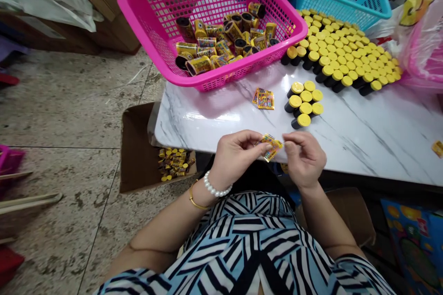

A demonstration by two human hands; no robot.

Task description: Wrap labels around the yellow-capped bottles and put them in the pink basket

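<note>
Between my two hands, just above the table's front edge, is a small printed yellow-and-orange label (272,148). My left hand (233,156), with a pearl bracelet at its wrist, pinches it between thumb and fingers. My right hand (306,159) is closed, its thumb and forefinger pinched at the label's right corner. Beyond them lies a small pile of similar labels (265,99). A small group of black canisters with yellow lids (306,96) stands upright to the right of that pile.
A pink basket (148,37) at the back holds labelled canisters (221,46). Many yellow-lidded canisters (342,50) stand in rows at the back right, before a blue basket (384,7). Left of the marble-patterned table (207,120), a cardboard box (136,152) on the floor contains finished-looking labelled canisters (175,163).
</note>
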